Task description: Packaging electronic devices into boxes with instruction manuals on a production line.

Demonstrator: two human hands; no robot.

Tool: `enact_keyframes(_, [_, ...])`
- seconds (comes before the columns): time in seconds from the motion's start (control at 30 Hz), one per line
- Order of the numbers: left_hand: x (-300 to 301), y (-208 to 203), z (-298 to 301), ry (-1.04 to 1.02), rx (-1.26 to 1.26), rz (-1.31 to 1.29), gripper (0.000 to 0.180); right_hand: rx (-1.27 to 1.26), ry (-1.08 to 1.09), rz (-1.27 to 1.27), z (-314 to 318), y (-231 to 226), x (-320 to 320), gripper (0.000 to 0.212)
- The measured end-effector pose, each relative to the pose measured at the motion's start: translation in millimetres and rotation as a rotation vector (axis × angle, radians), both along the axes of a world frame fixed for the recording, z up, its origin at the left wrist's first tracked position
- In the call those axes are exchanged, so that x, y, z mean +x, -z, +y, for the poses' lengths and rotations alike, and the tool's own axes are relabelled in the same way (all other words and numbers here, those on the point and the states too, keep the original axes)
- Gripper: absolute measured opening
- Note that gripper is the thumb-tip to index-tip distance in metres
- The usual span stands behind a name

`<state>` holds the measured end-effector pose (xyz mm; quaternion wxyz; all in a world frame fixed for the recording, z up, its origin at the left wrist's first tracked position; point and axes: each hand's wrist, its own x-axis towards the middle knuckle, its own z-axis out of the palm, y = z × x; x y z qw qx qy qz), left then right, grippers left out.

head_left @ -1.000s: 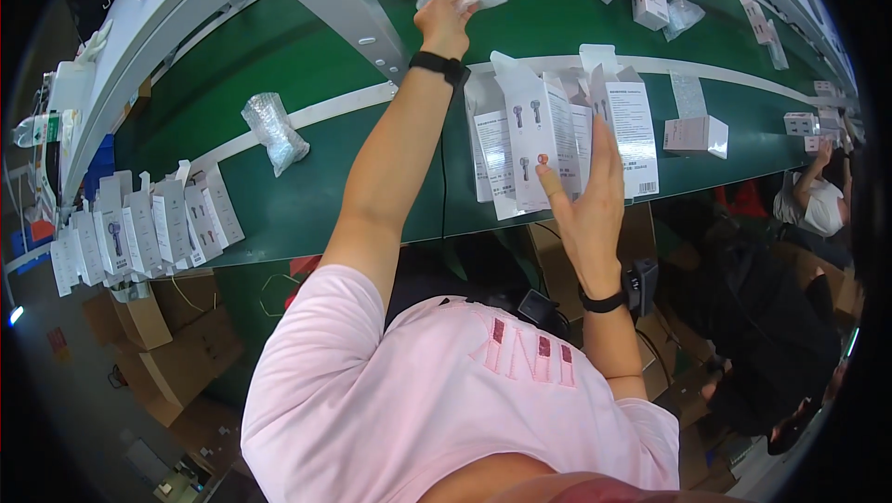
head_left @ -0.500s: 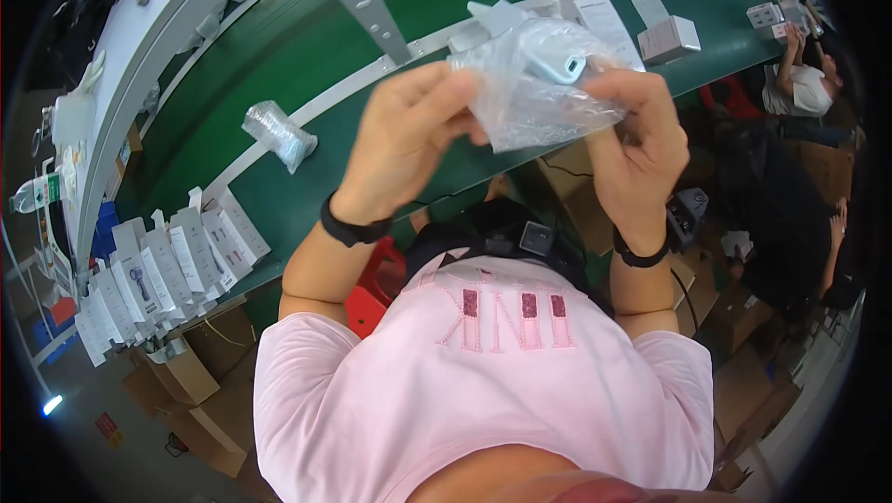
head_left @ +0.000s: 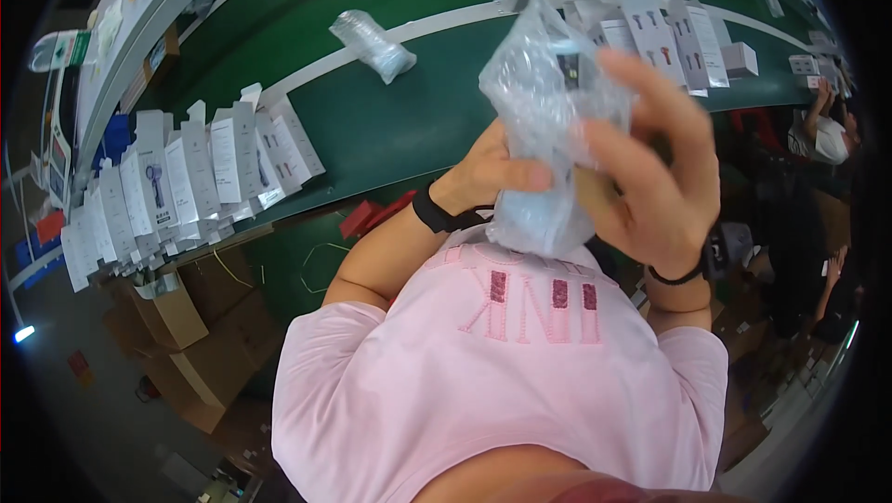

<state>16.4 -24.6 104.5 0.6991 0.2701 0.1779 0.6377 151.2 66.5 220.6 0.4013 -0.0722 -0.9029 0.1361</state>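
My left hand is closed around a clear bubble-wrap bag, held upright in front of my chest. Through the plastic shows a pale blue object with a small dark part near the top; its kind is hard to make out. Beside the bag's right side is my right hand, its fingers spread apart and blurred by motion. Some fingertips overlap the plastic, and whether they touch it I cannot tell. A second bubble-wrapped package lies on the green table, beyond my left forearm.
Several white cartons with open flaps stand in a row at the table's left. More printed cartons stand at the far right, with a small white box beside them. Brown cardboard boxes are on the floor. Another person sits at the right.
The bag has gone from being held between both hands to upright in my left hand. My right hand's fingers have spread. The view has shifted, bringing more cartons into sight at right.
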Motion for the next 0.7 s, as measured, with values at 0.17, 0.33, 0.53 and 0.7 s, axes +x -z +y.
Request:
enact_keyframes(0.17, [-27.2, -15.2, -35.4, 0.006, 0.037, -0.035, 0.07, 0.043, -0.119, -0.074, -27.4, -18.8, -23.7, 0.038])
enact_keyframes(0.33, [-59.5, -37.9, -38.5, -0.282, 0.091, 0.952, 0.049, -0.073, 0.086, -0.239, -30.1, -18.3, -39.6, 0.038])
enact_keyframes(0.53, [-76.9, -50.6, -49.3, -0.564, -0.024, 1.614, 0.049, 0.124, 0.088, -0.376, -48.7, 3.2, -58.7, 0.052])
enact_keyframes(0.7, [-77.6, -51.9, -44.4, -0.545, -0.05, 1.675, 0.059, 0.016, 0.164, -0.326, -45.4, 8.7, -61.3, 0.051])
